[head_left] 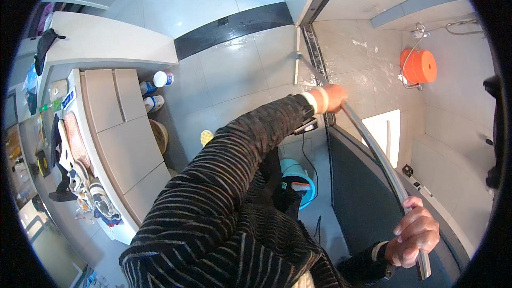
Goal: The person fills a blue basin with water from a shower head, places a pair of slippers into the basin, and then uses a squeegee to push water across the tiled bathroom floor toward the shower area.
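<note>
A long silver metal pole point(376, 146) runs slantwise from the lower right up to the floor. At its far end is a narrow, pale crossbar point(296, 69), which looks like a floor squeegee's blade and rests on the tiles beside the dark door track. My left hand point(329, 99) is closed around the upper part of the pole, its striped sleeve stretched across the middle. Lower down, close to the near end, my right hand point(415, 234) wraps its fingers round the same pole.
A metal door track point(314, 56) and dark panel point(368, 186) divide the wet floors. An orange bucket point(421, 66) stands at the right, a turquoise bucket point(292, 169) below my left arm. Drawers point(130, 154) and white bottles point(163, 79) are at the left.
</note>
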`<state>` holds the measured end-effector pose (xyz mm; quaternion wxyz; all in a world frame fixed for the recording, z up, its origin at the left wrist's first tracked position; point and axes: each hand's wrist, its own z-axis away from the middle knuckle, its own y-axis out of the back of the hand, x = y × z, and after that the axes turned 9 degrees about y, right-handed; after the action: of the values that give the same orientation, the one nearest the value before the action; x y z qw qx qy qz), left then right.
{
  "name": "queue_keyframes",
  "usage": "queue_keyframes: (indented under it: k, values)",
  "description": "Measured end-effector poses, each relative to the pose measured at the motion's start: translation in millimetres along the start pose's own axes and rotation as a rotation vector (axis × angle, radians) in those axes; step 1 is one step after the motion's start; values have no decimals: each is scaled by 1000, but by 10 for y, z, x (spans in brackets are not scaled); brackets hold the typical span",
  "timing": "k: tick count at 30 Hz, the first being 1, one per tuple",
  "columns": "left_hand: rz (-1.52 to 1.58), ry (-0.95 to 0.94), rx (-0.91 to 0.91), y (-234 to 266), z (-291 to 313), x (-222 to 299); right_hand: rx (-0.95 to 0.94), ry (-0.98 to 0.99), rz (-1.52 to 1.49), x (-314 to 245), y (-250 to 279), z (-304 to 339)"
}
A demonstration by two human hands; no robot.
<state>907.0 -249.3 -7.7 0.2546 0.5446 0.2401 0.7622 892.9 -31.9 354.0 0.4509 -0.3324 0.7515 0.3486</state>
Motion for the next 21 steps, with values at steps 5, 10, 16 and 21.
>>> queue_keyframes:
  k: [5, 10, 16, 21]
  values:
    - [1, 248, 245, 252, 1033, -514, 223, 72, -316, 412, -283, -70]
    - [28, 579, 518, 270, 1781, -1107, 356, -62, -530, 932, -961, -324]
    - [-46, 754, 227, 241, 1760, -1324, 489, -254, -469, 1047, -1296, -501]
    - [1, 624, 170, 283, 1301, -1170, 660, -264, -439, 1052, -1012, -516]
